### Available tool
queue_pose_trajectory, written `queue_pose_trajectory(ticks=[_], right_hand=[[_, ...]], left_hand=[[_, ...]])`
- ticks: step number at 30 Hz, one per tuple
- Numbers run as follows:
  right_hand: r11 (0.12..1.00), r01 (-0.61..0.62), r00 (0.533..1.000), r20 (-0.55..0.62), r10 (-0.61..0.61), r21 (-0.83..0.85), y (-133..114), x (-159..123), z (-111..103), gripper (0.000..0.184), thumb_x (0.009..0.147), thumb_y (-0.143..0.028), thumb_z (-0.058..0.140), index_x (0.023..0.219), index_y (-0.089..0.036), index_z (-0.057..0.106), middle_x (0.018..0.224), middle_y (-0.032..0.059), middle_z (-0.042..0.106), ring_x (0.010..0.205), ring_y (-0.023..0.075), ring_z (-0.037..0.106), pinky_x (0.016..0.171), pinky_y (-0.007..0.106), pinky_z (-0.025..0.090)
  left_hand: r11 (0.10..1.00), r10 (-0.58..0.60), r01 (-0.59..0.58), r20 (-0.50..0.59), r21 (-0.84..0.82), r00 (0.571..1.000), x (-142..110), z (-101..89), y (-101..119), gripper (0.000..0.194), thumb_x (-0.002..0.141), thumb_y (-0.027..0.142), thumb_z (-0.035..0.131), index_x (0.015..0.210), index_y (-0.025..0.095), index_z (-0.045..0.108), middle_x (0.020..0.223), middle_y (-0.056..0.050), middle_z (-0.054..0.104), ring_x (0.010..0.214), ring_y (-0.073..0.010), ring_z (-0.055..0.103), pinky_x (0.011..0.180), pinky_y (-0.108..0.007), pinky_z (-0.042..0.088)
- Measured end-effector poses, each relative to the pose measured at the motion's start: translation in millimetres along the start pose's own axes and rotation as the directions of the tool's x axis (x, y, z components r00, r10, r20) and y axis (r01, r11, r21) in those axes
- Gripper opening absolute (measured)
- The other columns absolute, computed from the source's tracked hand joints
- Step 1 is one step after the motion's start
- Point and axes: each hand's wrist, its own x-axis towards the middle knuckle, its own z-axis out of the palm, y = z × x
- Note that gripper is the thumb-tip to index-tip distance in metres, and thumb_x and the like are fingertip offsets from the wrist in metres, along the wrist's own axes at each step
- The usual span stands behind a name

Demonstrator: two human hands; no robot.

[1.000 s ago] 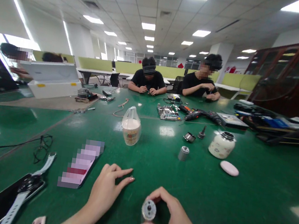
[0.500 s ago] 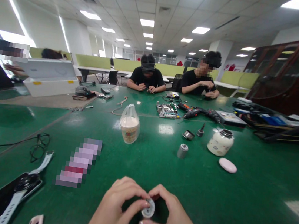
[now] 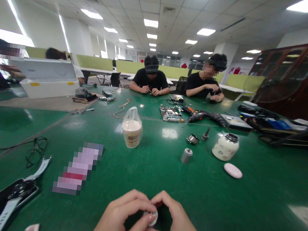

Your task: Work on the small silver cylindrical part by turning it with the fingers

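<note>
Grips one metal cylinder (image 3: 155, 220) in the right hand (image 3: 176, 225) with thumb and fingers curled around it, at near side of bench (image 3: 224, 207). Has left hand (image 3: 124, 213) at its end face with thumb and index nearly together; cannot tell if pinching anything. Farther out: one upright grey cylinder (image 3: 186, 156), two small metal parts (image 3: 193, 139), one jar (image 3: 225, 148), one bagged cup (image 3: 132, 133).

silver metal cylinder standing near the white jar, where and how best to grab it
The silver metal cylinder is probably best pinched around its side wall, coming from the near side: it stands upright, straight-walled, and a metal piece lies close behind.
</note>
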Motion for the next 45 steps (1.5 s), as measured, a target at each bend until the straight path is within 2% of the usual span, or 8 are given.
queue_pose_trajectory(ticks=[9, 15, 21, 24, 29, 34, 39, 45], right_hand=[[1.0, -0.015, 1.0, 0.012, 0.015, -0.024, -2.9, -2.5, -1.2, 0.031, 0.069, -0.018, 0.08, 0.094, -0.02, 0.061, 0.09, -0.0003, 0.066, 0.085, 0.0191, 0.062, 0.076, 0.03, 0.047], [1.0, 0.011, 1.0, 0.016, -0.011, -0.024, -3.1, -3.2, -1.3, 0.029, 0.071, -0.019, 0.076, 0.095, -0.021, 0.059, 0.091, 0.0003, 0.066, 0.086, 0.0193, 0.062, 0.078, 0.031, 0.048], [0.984, 0.166, 0.986, -0.048, -0.163, 0.071, -3.7, -7.2, -13.0, 0.056, 0.069, -0.004, 0.055, 0.122, -0.02, 0.047, 0.11, 0.0069, 0.06, 0.104, 0.0216, 0.059, 0.095, 0.038, 0.046], [0.973, 0.224, 0.97, -0.081, -0.227, -0.047, -6.5, -4.2, -19.2, 0.04, 0.082, -0.011, 0.054, 0.12, -0.022, 0.053, 0.105, 0.0058, 0.064, 0.099, 0.021, 0.06, 0.09, 0.038, 0.046], [0.934, 0.259, 0.959, -0.046, -0.278, -0.247, -14.5, 5.8, -23.6, 0.008, 0.087, -0.019, 0.067, 0.092, -0.025, 0.071, 0.093, 0.0011, 0.071, 0.089, 0.0176, 0.064, 0.082, 0.033, 0.044], [0.908, 0.308, 0.948, 0.017, -0.317, -0.282, -20.6, 8.1, -25.2, 0.017, 0.079, -0.026, 0.08, 0.095, -0.028, 0.076, 0.097, 0.0009, 0.072, 0.091, 0.0185, 0.065, 0.082, 0.034, 0.043], [0.981, 0.115, 0.993, 0.012, -0.115, -0.156, -30.5, 10.8, -22.5, 0.007, 0.081, -0.017, 0.077, 0.081, -0.024, 0.076, 0.089, -0.0006, 0.072, 0.088, 0.0164, 0.066, 0.082, 0.032, 0.045], [0.951, 0.192, 0.953, -0.186, -0.24, -0.242, -9.3, 32.8, -53.9, 0.006, 0.086, -0.021, 0.072, 0.087, -0.025, 0.076, 0.09, 0.0011, 0.071, 0.09, 0.0188, 0.064, 0.085, 0.034, 0.047]], left_hand=[[0.987, 0.071, -0.07, 0.003, 0.146, 0.997, 1.4, -5.6, 2.2, 0.01, 0.091, 0.017, 0.063, 0.098, 0.022, 0.069, 0.091, -0.002, 0.076, 0.082, -0.0174, 0.072, 0.075, -0.024, 0.054], [0.993, 0.051, -0.056, 0.053, 0.1, 0.997, 2.7, -6.2, 3.7, 0.015, 0.092, 0.014, 0.059, 0.1, 0.021, 0.069, 0.093, -0.004, 0.074, 0.085, -0.0163, 0.07, 0.077, -0.023, 0.054], [0.999, 0.019, -0.02, 0.023, 0.032, 1.0, -5.5, 1.1, 3.2, 0.036, 0.087, 0.011, 0.059, 0.121, 0.024, 0.062, 0.113, -0.007, 0.067, 0.098, -0.0182, 0.067, 0.083, -0.025, 0.054], [1.0, -0.022, 0.022, 0.042, 0.001, 0.999, -9.5, 7.0, -2.8, 0.059, 0.077, 0.014, 0.073, 0.131, 0.026, 0.053, 0.116, -0.006, 0.067, 0.097, -0.0205, 0.066, 0.082, -0.027, 0.055], [0.99, -0.137, 0.138, 0.127, 0.001, 0.982, -9.6, 11.9, -13.0, 0.028, 0.081, 0.019, 0.071, 0.108, 0.023, 0.065, 0.094, -0.002, 0.07, 0.083, -0.0193, 0.066, 0.075, -0.029, 0.052], [0.988, -0.148, 0.153, 0.139, -0.025, 0.979, -7.0, 10.3, -11.5, 0.019, 0.086, 0.021, 0.068, 0.105, 0.023, 0.066, 0.092, -0.001, 0.069, 0.083, -0.0175, 0.064, 0.075, -0.027, 0.049], [0.985, -0.169, 0.169, 0.141, 0.013, 0.975, -7.6, 11.4, -12.0, 0.018, 0.083, 0.024, 0.072, 0.1, 0.021, 0.066, 0.085, -0.001, 0.065, 0.078, -0.0177, 0.061, 0.069, -0.027, 0.047], [0.98, -0.199, 0.195, 0.157, 0.039, 0.967, -7.4, 10.1, -9.4, 0.027, 0.084, 0.025, 0.071, 0.11, 0.024, 0.065, 0.09, -0.001, 0.067, 0.08, -0.0183, 0.062, 0.073, -0.027, 0.047]])
